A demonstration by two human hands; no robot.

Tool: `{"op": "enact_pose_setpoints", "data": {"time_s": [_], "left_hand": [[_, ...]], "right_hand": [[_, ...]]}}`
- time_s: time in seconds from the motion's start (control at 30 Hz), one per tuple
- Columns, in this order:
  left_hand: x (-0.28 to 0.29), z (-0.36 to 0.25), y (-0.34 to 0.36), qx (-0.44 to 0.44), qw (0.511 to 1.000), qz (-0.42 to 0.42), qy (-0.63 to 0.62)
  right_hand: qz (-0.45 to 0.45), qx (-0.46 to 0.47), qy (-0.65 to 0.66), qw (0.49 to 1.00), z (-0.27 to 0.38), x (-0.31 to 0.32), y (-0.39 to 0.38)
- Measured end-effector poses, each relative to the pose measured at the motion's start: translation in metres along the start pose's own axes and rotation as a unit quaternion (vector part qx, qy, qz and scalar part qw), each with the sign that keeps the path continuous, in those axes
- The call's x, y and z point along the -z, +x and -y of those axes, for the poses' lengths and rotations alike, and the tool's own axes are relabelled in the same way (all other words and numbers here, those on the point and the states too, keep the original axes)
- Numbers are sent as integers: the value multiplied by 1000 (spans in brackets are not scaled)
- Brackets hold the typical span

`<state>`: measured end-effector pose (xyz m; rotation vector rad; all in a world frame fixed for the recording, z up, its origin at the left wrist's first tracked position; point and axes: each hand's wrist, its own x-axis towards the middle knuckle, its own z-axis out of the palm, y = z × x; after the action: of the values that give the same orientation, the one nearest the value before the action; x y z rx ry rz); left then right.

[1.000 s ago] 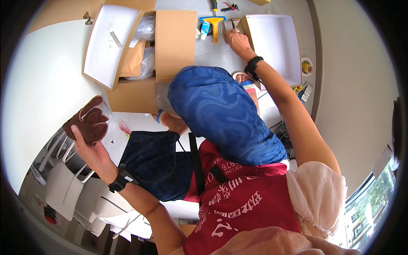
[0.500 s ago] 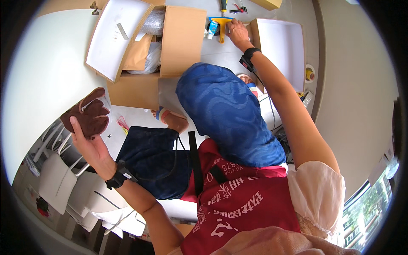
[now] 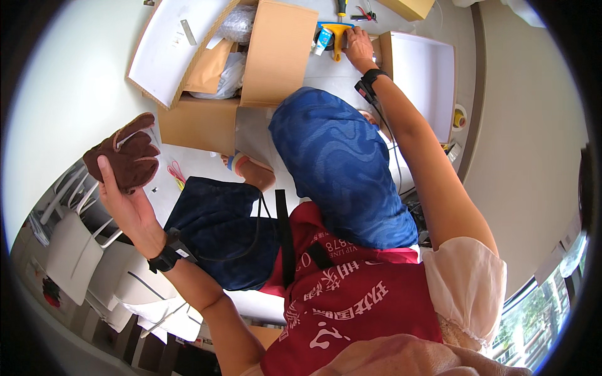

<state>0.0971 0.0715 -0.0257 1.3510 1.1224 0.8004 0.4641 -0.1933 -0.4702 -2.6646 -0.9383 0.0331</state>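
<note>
My left hand [image 3: 125, 200] grips a brown soft fabric piece [image 3: 125, 160] with rounded flaps and light edging, held up beside the white panel at the left. My right hand [image 3: 359, 47] reaches to the floor at the top, fingers curled at the right end of a yellow-and-blue scraper [image 3: 338, 41]; what they hold is hidden. Left of that scraper lies a small white-and-blue tube [image 3: 323, 41], and just above it are a yellow-and-black handle [image 3: 342, 7] and red-black pliers [image 3: 365, 15].
An open cardboard box [image 3: 276, 50] holds bubble-wrapped and paper packets, with a lid [image 3: 163, 47] on it. A white-lined box [image 3: 420, 84] and tape roll [image 3: 460, 118] are at the right. Chairs [image 3: 69, 257] stand lower left; my bent knee [image 3: 332, 150] fills the middle.
My right hand has moved up and right, closer over the scraper's right end. My left hand and the brown piece have risen slightly in view as the whole view shifted.
</note>
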Motion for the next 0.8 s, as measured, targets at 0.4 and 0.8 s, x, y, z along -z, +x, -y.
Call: {"op": "enact_pose_setpoints", "data": {"time_s": [0.4, 0.8], "left_hand": [[2, 1, 1, -1, 1000, 6, -15], [3, -1, 0, 5, 1000, 3, -18]], "right_hand": [[32, -21, -12, 999, 3, -5, 6], [36, 2, -5, 999, 0, 1, 2]]}}
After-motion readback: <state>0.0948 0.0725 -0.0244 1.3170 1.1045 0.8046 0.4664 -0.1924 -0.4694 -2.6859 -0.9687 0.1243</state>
